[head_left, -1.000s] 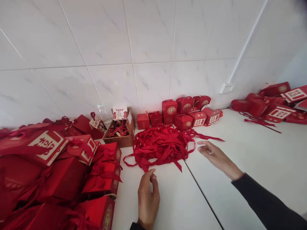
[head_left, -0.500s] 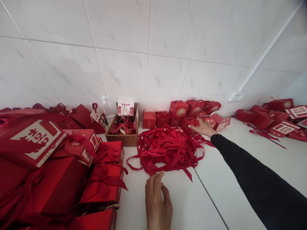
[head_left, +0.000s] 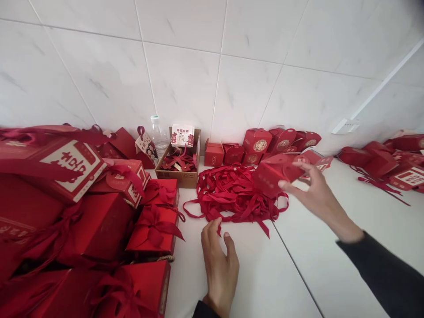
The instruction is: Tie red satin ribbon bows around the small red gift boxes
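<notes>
A small red gift box (head_left: 272, 176), a little blurred, is gripped by my right hand (head_left: 309, 190) above the right side of a heap of red ribbons (head_left: 228, 194). Thumb and fingers press on its near right end. My left hand (head_left: 219, 265) hovers over the white table just in front of the ribbons, fingers curved and thumb apart, holding nothing. Behind the heap, several more red gift boxes (head_left: 256, 142) stand in a row against the wall.
Larger red boxes tied with bows (head_left: 154, 227) are piled at the left. A cardboard box (head_left: 179, 179) with red tags stands by a clear plastic bottle (head_left: 159, 139) at the wall. More red boxes (head_left: 377, 161) lie at the far right. A seam crosses the white table (head_left: 261, 269).
My right hand has lifted the small red gift box from the row and drawn it nearer. My left hand has opened slightly, and the camera view has shifted.
</notes>
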`<state>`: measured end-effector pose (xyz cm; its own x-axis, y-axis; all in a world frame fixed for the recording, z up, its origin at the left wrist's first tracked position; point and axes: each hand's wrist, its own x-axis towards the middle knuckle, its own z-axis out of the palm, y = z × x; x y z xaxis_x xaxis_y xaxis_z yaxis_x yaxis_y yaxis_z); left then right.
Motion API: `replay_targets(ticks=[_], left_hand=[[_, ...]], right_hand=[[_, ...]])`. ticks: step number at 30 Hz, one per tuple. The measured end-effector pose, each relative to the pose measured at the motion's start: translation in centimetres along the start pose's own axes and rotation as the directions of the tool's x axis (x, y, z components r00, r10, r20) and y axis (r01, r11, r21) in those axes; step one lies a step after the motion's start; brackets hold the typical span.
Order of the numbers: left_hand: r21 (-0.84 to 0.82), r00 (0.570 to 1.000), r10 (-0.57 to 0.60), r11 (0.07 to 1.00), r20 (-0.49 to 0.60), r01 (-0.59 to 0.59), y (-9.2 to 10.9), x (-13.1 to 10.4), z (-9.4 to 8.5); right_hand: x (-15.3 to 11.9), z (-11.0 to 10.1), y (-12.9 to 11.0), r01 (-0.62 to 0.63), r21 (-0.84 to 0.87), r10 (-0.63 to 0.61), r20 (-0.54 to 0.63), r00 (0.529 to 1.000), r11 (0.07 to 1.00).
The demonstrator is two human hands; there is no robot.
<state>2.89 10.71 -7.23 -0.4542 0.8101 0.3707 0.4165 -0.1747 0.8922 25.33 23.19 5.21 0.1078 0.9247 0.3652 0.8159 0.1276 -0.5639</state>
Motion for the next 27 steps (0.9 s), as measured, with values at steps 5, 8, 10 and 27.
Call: replay_targets(ticks=[5,8,10,27], left_hand=[[-0.077,0.995,-0.070,0.995,-0.069,0.064,0.6,-0.5,-2.1],[-0.142,0.992,0.006,0.990,0.123,0.011,0.7,-1.6,-4.2],[-0.158,0.965,0.092,0.986,0.246,-0.053,0.9,-2.5,-5.4],[0.318,0.856,0.293,0.837,0.427,-0.445,5.1,-5.2,-8.5]], right_hand=[[-12.4,0.2,-1.1,0.143,0.300,-0.258,0.390,0.884,0.943],[-14.7,0.3,-1.0,0.086,0.385,-0.313,0.582,0.750,0.919],[-13.8,0.7,-1.1,0.113,0.393,-0.328,0.539,0.776,0.912],[-5.9,5.9,-0.6,0.502,0.134,-0.519,0.288,0.805,0.854]])
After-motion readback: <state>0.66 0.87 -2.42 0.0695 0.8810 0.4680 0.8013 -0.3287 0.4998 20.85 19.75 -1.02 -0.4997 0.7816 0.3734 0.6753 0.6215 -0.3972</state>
